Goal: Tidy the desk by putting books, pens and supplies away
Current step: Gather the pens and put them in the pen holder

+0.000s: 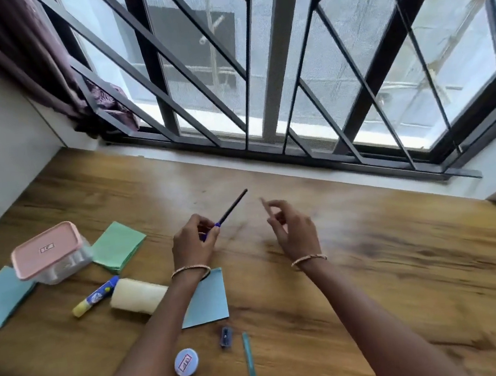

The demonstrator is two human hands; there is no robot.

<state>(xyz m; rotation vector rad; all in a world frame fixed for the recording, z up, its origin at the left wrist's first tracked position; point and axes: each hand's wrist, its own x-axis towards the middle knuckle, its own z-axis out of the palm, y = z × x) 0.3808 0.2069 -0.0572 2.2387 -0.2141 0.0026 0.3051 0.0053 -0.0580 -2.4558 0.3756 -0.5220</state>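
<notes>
Wood-grain tabletop [390, 264] is carrying nearly everything loose; the tidy is looking barely begun. Left hand [195, 241] is hovering over mid-tabletop, fingers pinching a dark pen [232, 209] by its blue grip, the far end pointing toward the window. Right hand [292, 229] is hanging beside it, apart from the pen, fingers loosely curled and apparently gripping nothing, though blur is softening the tips.

Lying out at left:
- pink-lidded clear box [47, 253], lid on, sitting between a green paper stack [118, 246] and a pale blue one [1, 297]
- glue stick [96, 295] just beside a cream roll [138, 296]
- blue card [209, 302], partly under the left forearm

Nearer the person:
- sharpener [226, 336]
- round white tin [186, 362]
- slim teal stick [249, 359], possibly a pen

Nothing is showing as put away. The box is looking like the likely home for small items, and no pen holder is in view. Remaining: the held pen and all items listed.
</notes>
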